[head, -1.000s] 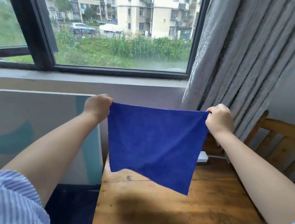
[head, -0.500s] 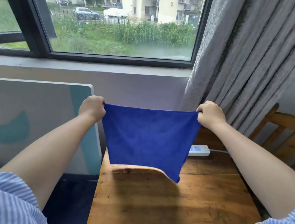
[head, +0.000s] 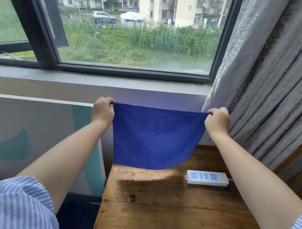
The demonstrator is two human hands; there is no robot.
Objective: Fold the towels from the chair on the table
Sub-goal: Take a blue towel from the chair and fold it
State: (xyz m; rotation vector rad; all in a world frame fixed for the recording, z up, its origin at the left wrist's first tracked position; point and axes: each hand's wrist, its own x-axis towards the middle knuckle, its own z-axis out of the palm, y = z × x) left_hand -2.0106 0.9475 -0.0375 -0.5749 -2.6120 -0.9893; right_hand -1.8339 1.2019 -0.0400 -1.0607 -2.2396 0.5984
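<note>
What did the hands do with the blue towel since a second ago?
Both hands carried the towel forward, toward the table's far end. Its hanging edge, loose and slanted before, now hangs level there, uncovering the power strip. The left hand and right hand kept the same grip on the top corners.

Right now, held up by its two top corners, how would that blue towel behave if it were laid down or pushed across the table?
The blue towel looks floppy: it hangs from the left hand and right hand, its lower edge curling. Probably light, since pinch grips carry it. Pushed on the wooden table, it would likely bunch rather than slide.
</note>
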